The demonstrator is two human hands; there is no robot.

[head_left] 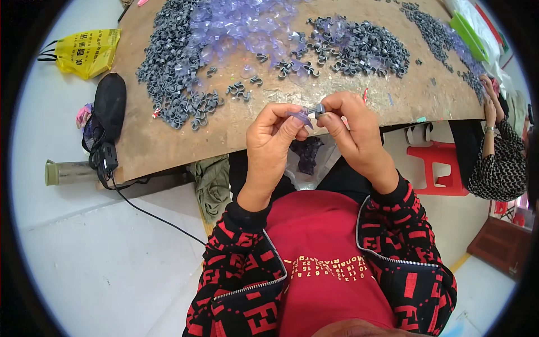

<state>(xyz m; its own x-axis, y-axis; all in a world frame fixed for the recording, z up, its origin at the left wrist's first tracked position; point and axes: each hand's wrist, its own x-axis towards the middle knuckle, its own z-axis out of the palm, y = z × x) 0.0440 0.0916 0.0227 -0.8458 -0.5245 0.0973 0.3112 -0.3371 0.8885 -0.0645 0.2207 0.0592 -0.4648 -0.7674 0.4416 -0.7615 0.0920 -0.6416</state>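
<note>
Just past the table's near edge, my two hands meet over my lap. Between its thumb and fingers my left hand (272,135) pinches a clear purple suction cup (301,116). A small grey plastic clip (319,109) is in the closed fingers of my right hand (356,132). Clip and cup meet between the hands; whether they are joined, I cannot tell. On the table beyond lie a heap of purple suction cups (241,28) and a pile of grey clips (365,48). More grey clips (168,84) spread along the left.
The brown wooden table (219,132) has a worn top. To its left are a yellow bag (90,53), a black pouch (109,104) with a cable and a bottle (70,173). A red stool (441,168) and another person (499,157) at work are at the right.
</note>
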